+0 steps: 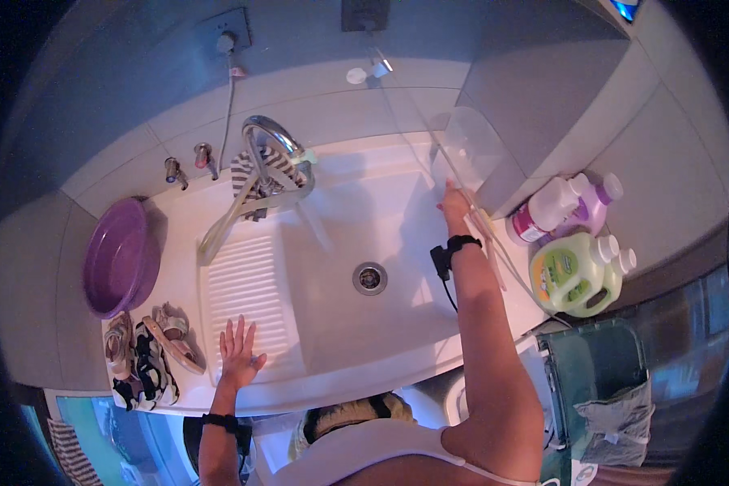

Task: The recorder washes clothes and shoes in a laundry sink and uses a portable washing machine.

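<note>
My left hand, palm down with its fingers spread, is over the lower end of the ribbed washboard built into the white laundry sink. Nothing is in it. Across the basin, my right hand reaches to the back right corner of the sink, beside a clear plastic container. Its fingers are partly hidden, so I cannot tell whether they grip anything. Left of my left hand lie several sandals: a beige one, a black-and-white one and another pale one.
A purple basin leans at the left end. Behind the washboard stands a chrome faucet with a striped cloth around its base. Detergent bottles, one white and one green, stand at right, above a dark green bin.
</note>
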`<control>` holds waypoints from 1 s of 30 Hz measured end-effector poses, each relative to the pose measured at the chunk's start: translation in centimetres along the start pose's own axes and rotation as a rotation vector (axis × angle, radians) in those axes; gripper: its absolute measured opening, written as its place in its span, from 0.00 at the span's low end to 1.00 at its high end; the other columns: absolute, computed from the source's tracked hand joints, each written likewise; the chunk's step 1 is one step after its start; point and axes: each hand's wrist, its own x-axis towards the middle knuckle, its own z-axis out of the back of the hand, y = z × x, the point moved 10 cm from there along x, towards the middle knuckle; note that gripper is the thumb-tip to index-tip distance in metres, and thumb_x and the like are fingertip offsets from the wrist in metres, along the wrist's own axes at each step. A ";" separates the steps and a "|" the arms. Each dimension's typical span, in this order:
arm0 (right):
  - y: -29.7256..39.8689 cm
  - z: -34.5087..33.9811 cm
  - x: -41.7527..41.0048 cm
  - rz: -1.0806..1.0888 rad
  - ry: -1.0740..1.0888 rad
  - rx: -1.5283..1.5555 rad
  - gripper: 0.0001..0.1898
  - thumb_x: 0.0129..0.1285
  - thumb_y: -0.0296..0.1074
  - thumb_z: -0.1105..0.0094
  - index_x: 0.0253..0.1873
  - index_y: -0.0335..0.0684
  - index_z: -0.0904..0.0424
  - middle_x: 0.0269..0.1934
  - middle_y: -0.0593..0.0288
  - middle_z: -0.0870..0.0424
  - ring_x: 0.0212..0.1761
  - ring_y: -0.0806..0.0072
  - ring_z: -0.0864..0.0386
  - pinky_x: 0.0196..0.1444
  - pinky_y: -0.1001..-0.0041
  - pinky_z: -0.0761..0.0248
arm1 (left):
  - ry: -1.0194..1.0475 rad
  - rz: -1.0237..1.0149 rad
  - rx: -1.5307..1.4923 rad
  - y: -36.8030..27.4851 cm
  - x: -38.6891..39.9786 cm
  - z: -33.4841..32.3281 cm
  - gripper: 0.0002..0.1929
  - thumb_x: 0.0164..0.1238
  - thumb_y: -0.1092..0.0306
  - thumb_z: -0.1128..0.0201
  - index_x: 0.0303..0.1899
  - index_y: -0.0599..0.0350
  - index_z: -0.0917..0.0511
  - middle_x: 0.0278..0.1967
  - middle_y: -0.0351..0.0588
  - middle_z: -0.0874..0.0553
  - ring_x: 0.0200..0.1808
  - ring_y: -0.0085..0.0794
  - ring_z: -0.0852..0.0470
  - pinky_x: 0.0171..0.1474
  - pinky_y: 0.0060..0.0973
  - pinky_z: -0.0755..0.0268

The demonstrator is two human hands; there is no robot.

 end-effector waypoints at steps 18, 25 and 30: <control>-0.8 16.1 -13.8 0.459 -0.084 -0.976 0.20 0.56 0.36 0.38 0.52 0.34 0.29 0.41 0.43 0.21 0.42 0.55 0.19 0.41 0.63 0.23 | 0.008 0.009 -0.044 0.5 -0.3 0.5 0.43 0.56 0.46 0.41 0.72 0.41 0.52 0.74 0.47 0.59 0.74 0.50 0.65 0.71 0.51 0.71; -7.2 13.4 -10.1 0.579 -0.014 -1.055 0.10 0.64 0.32 0.51 0.48 0.37 0.28 0.41 0.49 0.22 0.32 0.59 0.16 0.32 0.65 0.21 | -0.011 -0.004 -0.050 0.4 -0.3 0.0 0.42 0.59 0.49 0.41 0.72 0.40 0.54 0.74 0.46 0.61 0.74 0.48 0.66 0.71 0.50 0.72; -4.8 10.5 -7.4 0.589 0.018 -1.045 0.06 0.61 0.27 0.49 0.38 0.35 0.23 0.36 0.47 0.18 0.36 0.59 0.17 0.36 0.65 0.21 | 0.012 0.012 -0.042 -0.3 -0.2 -0.2 0.41 0.59 0.47 0.43 0.72 0.40 0.53 0.74 0.46 0.60 0.74 0.48 0.66 0.71 0.50 0.72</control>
